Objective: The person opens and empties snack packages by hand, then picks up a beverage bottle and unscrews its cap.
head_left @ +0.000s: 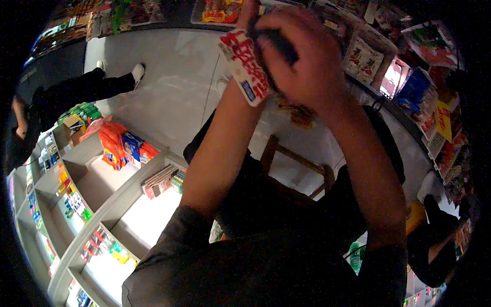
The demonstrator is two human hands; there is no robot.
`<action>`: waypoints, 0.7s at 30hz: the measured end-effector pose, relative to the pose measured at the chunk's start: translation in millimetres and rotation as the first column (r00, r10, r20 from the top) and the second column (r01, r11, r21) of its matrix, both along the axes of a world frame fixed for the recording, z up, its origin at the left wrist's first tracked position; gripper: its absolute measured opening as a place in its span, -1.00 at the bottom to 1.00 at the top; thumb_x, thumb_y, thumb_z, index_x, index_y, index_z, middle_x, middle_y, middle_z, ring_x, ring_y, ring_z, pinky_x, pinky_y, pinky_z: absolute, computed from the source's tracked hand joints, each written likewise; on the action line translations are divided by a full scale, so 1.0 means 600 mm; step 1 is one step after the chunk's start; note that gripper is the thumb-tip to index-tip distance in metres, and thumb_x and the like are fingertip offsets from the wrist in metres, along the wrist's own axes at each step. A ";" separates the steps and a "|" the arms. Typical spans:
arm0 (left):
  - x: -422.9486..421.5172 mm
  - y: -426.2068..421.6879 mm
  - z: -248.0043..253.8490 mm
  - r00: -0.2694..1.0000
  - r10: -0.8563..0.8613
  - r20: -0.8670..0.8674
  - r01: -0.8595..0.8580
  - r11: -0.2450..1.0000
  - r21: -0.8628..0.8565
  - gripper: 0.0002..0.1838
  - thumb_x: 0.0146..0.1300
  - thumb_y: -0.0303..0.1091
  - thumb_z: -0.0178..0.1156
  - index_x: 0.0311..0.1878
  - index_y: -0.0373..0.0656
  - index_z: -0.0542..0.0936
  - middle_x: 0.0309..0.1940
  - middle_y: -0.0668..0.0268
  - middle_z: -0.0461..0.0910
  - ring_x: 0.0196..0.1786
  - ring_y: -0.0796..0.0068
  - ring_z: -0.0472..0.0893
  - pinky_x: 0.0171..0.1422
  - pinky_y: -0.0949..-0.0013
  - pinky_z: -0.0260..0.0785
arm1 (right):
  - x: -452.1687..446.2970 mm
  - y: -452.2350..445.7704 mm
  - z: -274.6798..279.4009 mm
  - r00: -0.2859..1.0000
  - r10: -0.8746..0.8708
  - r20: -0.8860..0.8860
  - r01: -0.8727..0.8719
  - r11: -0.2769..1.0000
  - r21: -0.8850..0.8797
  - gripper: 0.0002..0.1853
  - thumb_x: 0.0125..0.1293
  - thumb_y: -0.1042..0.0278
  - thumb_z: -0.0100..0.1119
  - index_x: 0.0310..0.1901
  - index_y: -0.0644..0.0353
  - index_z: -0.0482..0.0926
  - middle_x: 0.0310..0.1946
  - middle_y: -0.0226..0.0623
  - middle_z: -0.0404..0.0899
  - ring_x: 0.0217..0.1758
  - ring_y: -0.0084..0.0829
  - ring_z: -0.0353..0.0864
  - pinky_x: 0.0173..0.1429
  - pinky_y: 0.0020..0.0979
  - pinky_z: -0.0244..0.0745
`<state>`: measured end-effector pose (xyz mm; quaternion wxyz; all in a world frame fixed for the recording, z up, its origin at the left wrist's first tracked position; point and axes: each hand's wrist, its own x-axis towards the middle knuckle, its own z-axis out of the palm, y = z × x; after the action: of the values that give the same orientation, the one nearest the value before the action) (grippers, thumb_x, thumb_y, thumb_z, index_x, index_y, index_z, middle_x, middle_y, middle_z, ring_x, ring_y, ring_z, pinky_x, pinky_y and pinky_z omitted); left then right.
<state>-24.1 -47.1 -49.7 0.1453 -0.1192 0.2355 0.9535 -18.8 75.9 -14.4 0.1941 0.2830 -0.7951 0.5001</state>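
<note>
A small white snack packet [244, 66] with large red lettering and a dark blue patch is held up near the top middle. My left hand [248, 16] grips it from behind; one finger shows past its upper edge, and the rest is hidden. Close against the packet's right side, my right hand [312, 61] curls around a black object [280, 45]. Blur and my fingers hide what kind of object it is. Both forearms reach forward over my lap.
A wooden stool frame [299, 158] stands between my legs. White shelving [102, 212] with boxes and bags fills the lower left. Packaged snacks [364, 59] line the right side. A person's dark-trousered legs [87, 84] are at left; another person [434, 240] is at lower right.
</note>
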 end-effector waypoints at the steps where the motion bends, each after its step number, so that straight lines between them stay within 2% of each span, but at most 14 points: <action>1: 0.006 0.003 0.003 1.000 -0.003 0.010 0.003 1.000 -0.003 -0.31 0.65 0.16 -0.04 0.58 -0.12 0.23 0.46 0.11 0.32 0.44 0.22 0.39 0.53 0.11 0.31 | -0.008 0.005 -0.016 0.995 -0.097 -0.004 0.097 0.995 -0.011 -0.75 0.34 0.44 0.33 0.03 0.18 0.62 -0.04 -0.07 0.68 0.02 -0.11 0.72 0.15 -0.16 0.59; 3: 0.016 0.008 0.008 1.000 -0.006 0.016 0.006 1.000 -0.001 -0.32 0.65 0.16 -0.04 0.58 -0.12 0.24 0.45 0.11 0.33 0.44 0.22 0.40 0.52 0.11 0.32 | -0.029 0.020 -0.043 0.957 -0.291 -0.011 0.290 0.956 -0.036 -0.74 0.43 0.49 0.20 0.11 0.28 0.56 -0.02 0.05 0.61 -0.02 -0.02 0.67 0.07 -0.05 0.59; 6: 0.021 0.012 0.009 1.000 -0.002 0.018 0.002 1.000 -0.012 -0.33 0.65 0.15 -0.04 0.57 -0.11 0.25 0.44 0.12 0.34 0.42 0.22 0.41 0.51 0.11 0.33 | -0.048 0.049 -0.032 0.885 -0.357 0.298 0.355 0.933 0.063 -0.75 0.42 0.50 0.22 0.09 0.28 0.57 -0.06 0.03 0.63 -0.08 -0.04 0.69 0.03 -0.06 0.61; 9: 0.008 0.007 0.001 1.000 0.027 0.016 -0.026 0.999 -0.042 -0.35 0.65 0.15 -0.04 0.56 -0.10 0.27 0.43 0.12 0.36 0.41 0.22 0.43 0.50 0.10 0.34 | -0.025 0.034 0.007 0.769 -0.284 0.573 0.235 0.959 0.161 -0.74 0.42 0.46 0.25 0.10 0.29 0.58 -0.09 0.04 0.65 -0.10 -0.04 0.71 -0.02 -0.09 0.62; 12: -0.018 -0.009 -0.006 0.999 0.046 -0.012 -0.047 0.997 -0.068 -0.36 0.65 0.14 -0.04 0.56 -0.10 0.28 0.42 0.13 0.37 0.40 0.22 0.44 0.49 0.10 0.36 | 0.001 0.002 -0.004 0.890 -0.015 0.455 0.052 0.996 -0.068 -0.75 0.30 0.42 0.39 0.00 0.14 0.65 -0.02 -0.12 0.72 0.04 -0.14 0.75 0.20 -0.21 0.59; 15: -0.024 -0.017 -0.002 0.998 0.049 -0.032 -0.052 0.996 -0.077 -0.37 0.65 0.14 -0.04 0.55 -0.09 0.29 0.41 0.13 0.38 0.39 0.22 0.45 0.47 0.10 0.37 | 0.011 0.004 0.011 0.933 0.180 0.310 -0.137 0.978 -0.155 -0.75 0.31 0.41 0.39 0.01 0.14 0.65 -0.07 -0.10 0.72 0.04 -0.12 0.75 0.20 -0.21 0.59; 18: -0.010 -0.008 0.003 0.999 0.034 -0.015 -0.035 0.997 -0.065 -0.38 0.66 0.13 -0.04 0.54 -0.09 0.31 0.41 0.14 0.40 0.38 0.22 0.47 0.46 0.09 0.38 | -0.004 0.007 -0.021 0.974 -0.025 0.227 0.054 0.991 -0.123 -0.74 0.30 0.41 0.39 0.02 0.14 0.65 -0.08 -0.13 0.74 0.04 -0.17 0.76 0.20 -0.23 0.59; 21: 0.015 0.010 0.007 1.000 0.001 0.011 0.000 0.999 -0.038 -0.39 0.66 0.13 -0.04 0.54 -0.08 0.32 0.40 0.14 0.41 0.37 0.22 0.48 0.45 0.09 0.40 | -0.046 0.014 -0.076 0.924 -0.357 0.136 0.374 0.919 -0.126 -0.74 0.43 0.43 0.26 0.10 0.29 0.59 -0.09 0.05 0.65 -0.08 -0.04 0.72 -0.03 -0.12 0.62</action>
<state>-15.1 -41.1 -45.4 0.1441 -0.1271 0.2528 0.9483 -46.1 84.3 -60.2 0.2607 0.0859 -0.8035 0.5282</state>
